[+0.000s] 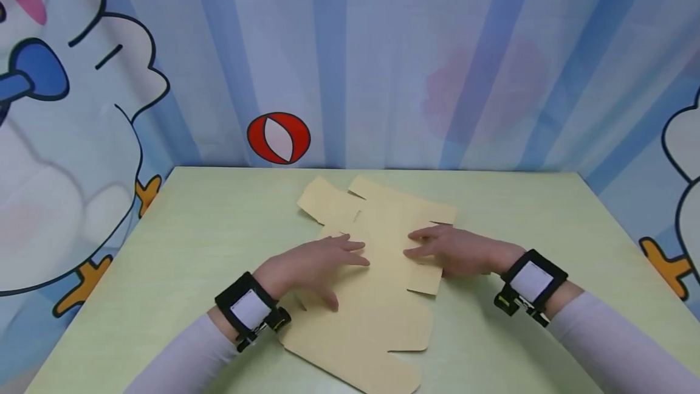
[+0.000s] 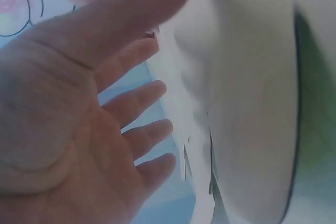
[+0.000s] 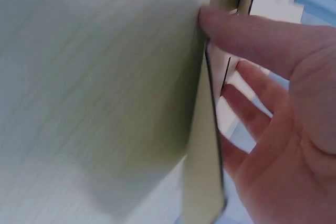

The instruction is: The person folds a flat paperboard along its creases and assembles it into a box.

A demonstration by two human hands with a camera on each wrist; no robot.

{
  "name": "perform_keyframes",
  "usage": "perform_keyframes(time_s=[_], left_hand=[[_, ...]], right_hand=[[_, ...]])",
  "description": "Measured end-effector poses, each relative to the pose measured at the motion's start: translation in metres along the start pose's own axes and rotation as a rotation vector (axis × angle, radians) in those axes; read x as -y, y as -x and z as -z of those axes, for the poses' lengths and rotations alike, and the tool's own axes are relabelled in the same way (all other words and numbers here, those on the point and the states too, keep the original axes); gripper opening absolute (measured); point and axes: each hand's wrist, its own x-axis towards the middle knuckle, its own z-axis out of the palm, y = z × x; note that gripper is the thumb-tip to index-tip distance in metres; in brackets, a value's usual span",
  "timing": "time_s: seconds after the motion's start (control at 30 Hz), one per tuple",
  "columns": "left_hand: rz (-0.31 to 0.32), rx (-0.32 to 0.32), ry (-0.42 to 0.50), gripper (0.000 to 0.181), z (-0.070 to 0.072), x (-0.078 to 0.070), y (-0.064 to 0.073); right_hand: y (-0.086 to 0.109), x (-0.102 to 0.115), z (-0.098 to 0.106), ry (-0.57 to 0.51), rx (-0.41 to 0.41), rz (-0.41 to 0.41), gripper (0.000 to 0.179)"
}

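A flat, tan cardboard box blank [image 1: 383,315] with slits and flaps lies on the table. My left hand [image 1: 319,266] is spread over its left half, fingers pointing right. In the left wrist view the thumb [image 2: 152,6] reaches to the cardboard [image 2: 252,103] and the other fingers are apart and extended. Over the right-hand flaps is my right hand [image 1: 459,251], its fingers extended toward the middle of the blank. The right wrist view has its thumb [image 3: 236,30] at the edge of a raised flap [image 3: 205,145]. Neither palm closes round the cardboard.
The pale green table [image 1: 219,211] reaches back to a blue striped curtain [image 1: 383,65]. Printed cartoon figures cover the side walls, and a red-and-white ball [image 1: 255,137] is printed on the curtain. Each wrist wears a black strap [image 1: 535,284] with a small camera.
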Motion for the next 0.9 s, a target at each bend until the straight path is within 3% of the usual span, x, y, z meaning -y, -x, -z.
perform_keyframes(time_s=[0.1,0.33,0.47,0.63,0.9], left_hand=[[-0.003,0.022,0.011,0.086,-0.003,-0.003,-0.008],[0.088,0.084,0.044,0.092,-0.013,-0.013,-0.015],[0.12,0.063,0.016,0.091,-0.015,-0.021,-0.018],[0.165,0.02,-0.009,0.09,-0.017,-0.021,-0.023],[0.195,-0.045,0.004,0.081,-0.022,-0.014,-0.033]], right_hand=[[-0.001,-0.004,0.001,-0.071,-0.002,0.018,0.059],[-0.003,-0.011,0.001,-0.158,-0.01,0.009,0.065],[-0.004,-0.014,0.004,-0.165,-0.1,-0.017,0.059],[-0.006,-0.01,0.01,-0.162,-0.24,-0.013,0.034],[-0.013,-0.008,-0.002,-0.06,-0.185,-0.058,0.035]])
